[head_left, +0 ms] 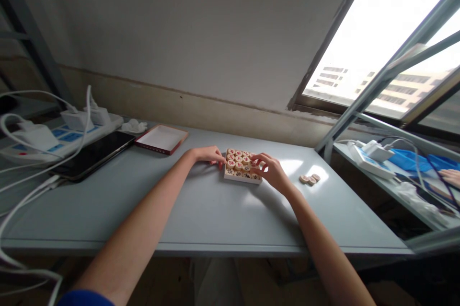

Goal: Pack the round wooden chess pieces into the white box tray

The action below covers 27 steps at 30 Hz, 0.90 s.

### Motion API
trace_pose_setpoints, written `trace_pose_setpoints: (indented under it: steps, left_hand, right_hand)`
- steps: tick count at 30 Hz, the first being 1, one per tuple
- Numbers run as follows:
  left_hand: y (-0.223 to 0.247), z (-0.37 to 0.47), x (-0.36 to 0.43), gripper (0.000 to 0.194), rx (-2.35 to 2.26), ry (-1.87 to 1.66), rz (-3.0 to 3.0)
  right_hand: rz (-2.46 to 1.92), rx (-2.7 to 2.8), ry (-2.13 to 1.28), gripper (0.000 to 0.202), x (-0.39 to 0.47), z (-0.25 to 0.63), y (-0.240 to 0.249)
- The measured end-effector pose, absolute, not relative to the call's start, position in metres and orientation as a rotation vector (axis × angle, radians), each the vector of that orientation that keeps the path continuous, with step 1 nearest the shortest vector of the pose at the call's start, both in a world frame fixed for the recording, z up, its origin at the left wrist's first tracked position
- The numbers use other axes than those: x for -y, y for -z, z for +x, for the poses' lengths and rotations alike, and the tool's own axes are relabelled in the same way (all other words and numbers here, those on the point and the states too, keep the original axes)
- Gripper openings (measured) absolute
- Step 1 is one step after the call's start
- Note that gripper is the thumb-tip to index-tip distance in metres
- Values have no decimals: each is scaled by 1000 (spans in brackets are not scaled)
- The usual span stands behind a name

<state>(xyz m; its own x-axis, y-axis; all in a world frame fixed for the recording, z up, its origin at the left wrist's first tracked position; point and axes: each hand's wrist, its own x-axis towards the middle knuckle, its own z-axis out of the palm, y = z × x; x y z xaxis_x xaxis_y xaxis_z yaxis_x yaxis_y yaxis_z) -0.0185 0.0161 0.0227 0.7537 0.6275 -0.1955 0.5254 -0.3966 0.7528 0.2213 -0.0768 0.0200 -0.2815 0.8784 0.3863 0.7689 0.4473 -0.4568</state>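
Grey worktop (201,210), and on it I have both hands at a small box of round wooden game pieces

From my view the worktop runs wide below the wall; a dark tablet (91,155) and a red-edged box lid (161,139) lie at its far left, well apart from the box of pieces (240,166) at centre; my left hand (208,155) rests fingers together, touching the box's left edge, my right hand (269,169) curls its fingertips over the right-hand pieces, though I cannot tell whether it grips one; three loose pieces (310,179) lie just right of it
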Motion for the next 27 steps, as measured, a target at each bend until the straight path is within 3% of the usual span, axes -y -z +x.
trace_pose_setpoints:
  steps: [14, 23, 27]
  left_hand:
    - [-33, -12, -6, 27, -861, -109, 2007]
    - [-28, -10, -5, 27, -864, -166, 1967]
    - [-29, -8, -3, 25, -891, -166, 1954]
  right_hand:
    - [-1266, 2112, -185, 21, 74, 219, -14]
    - [-1195, 1956, -469, 22, 71, 230, -17]
    - [-1474, 1957, -34, 14, 66, 244, -14]
